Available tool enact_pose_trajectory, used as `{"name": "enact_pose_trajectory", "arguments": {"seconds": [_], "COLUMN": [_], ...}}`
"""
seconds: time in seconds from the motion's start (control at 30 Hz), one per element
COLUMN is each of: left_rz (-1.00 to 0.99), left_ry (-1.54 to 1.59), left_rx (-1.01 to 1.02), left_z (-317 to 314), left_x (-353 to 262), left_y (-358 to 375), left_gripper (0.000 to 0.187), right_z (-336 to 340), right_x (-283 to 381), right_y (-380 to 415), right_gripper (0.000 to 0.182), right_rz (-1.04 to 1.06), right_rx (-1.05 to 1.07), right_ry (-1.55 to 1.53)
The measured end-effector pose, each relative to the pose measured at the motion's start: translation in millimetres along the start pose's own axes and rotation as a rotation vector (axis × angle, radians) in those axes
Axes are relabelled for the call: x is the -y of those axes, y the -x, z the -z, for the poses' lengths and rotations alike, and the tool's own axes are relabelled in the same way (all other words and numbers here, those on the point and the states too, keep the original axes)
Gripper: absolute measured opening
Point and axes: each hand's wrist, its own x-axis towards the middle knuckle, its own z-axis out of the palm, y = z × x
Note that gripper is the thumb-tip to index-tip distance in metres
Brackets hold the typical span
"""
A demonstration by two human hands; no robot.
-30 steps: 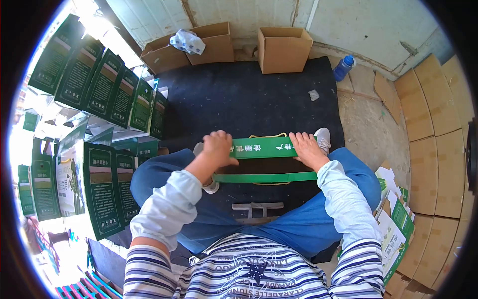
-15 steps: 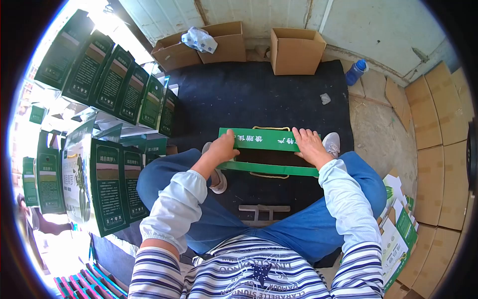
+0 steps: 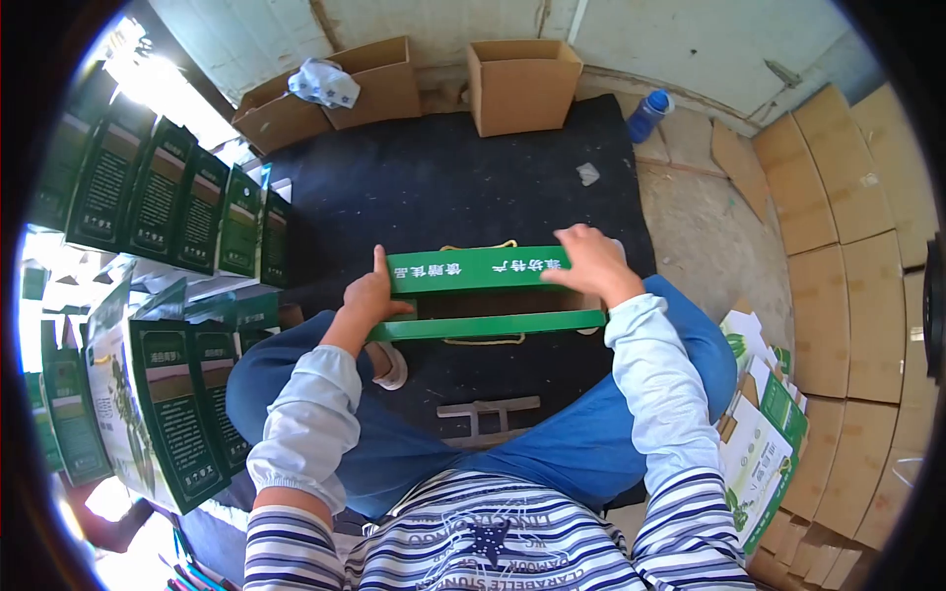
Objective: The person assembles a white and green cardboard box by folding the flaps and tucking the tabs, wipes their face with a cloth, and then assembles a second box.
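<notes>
A green gift box (image 3: pixel 478 276) with white lettering along its upper flap is held between my two hands, above the dark mat and between my knees. Its top is open, showing a dark brown inside, and thin rope handles show at both long sides. My left hand (image 3: pixel 370 297) grips the left end, thumb over the near corner and a finger pointing up along the edge. My right hand (image 3: pixel 596 268) holds the right end, with its thumb and fingers over the lettered flap. The fingers beyond the box ends are partly hidden.
Dark green printed boxes (image 3: pixel 177 394) stand stacked at the left. Brown cartons (image 3: pixel 520 94) and a blue bottle (image 3: pixel 648 115) stand by the back wall. More cartons (image 3: pixel 847 335) line the right side, beside flattened printed boxes (image 3: pixel 764 463). A small wooden stool (image 3: pixel 488 419) sits before me.
The view has shifted, so everything appears further left. My left hand has moved to the box's end, and my right hand's fingers have spread; the opening between the flaps looks wider.
</notes>
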Motion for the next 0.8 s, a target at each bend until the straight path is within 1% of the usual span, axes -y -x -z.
{"name": "enact_pose_trajectory", "arguments": {"seconds": [0.07, 0.1, 0.2, 0.23, 0.33, 0.37, 0.47, 0.5, 0.6, 0.63, 0.7, 0.8], "left_rz": [0.02, 0.028, 0.045, 0.049, 0.054, 0.053, 0.047, 0.046, 0.045, 0.045, 0.033, 0.038], "left_ry": [-0.008, -0.015, -0.029, -0.029, -0.029, -0.031, -0.029, -0.016, -0.01, -0.014, -0.032, -0.038], "left_rx": [0.01, 0.009, 0.025, 0.027, 0.026, 0.025, 0.044, 0.066, 0.101, 0.109, 0.055, 0.033], "left_z": [-0.9, -0.4, -0.3, 0.6, 1.9, 2.9, 7.0, 9.2, 12.1, 11.1, 6.7, 1.4], "left_x": [-2.4, -2.5, -4.1, -4.6, -5.2, -5.8, -7.6, -7.2, -5.9, -5.4, -4.9, -3.1], "left_y": [-0.8, -0.8, -2.9, -2.3, 0.4, 1.9, 4.4, 4.7, 2.7, 2.1, 1.4, -1.3], "left_gripper": [0.129, 0.129, 0.128, 0.128, 0.128, 0.128, 0.127, 0.127, 0.127, 0.126, 0.126, 0.125], "right_z": [11.1, 12.8, 27.1, 22.4, 2.9, -6.3, -17.3, -17.7, -15.4, -19.1, -34.1, -61.8], "right_x": [-30.5, -43.6, -43.6, -41.8, -32.2, -34.0, -24.9, -21.3, -16.4, -17.6, -25.6, -39.6], "right_y": [6.1, 10.4, 21.8, 25.1, 30.0, 27.0, 28.7, 29.8, 28.9, 28.0, 25.7, 21.4], "right_gripper": [0.054, 0.048, 0.043, 0.038, 0.035, 0.034, 0.037, 0.045, 0.055, 0.06, 0.071, 0.071], "right_rz": [-0.25, -0.273, -0.415, -0.389, -0.205, -0.145, -0.101, -0.194, -0.345, -0.332, -0.305, -0.25], "right_rx": [0.162, 0.261, 0.575, 0.577, 0.587, 0.594, 0.335, 0.293, 0.252, 0.254, 0.257, 0.297], "right_ry": [-0.076, -0.128, -0.768, -0.929, -0.954, -0.8, -0.259, -0.163, -0.103, -0.125, -0.17, -0.207]}}
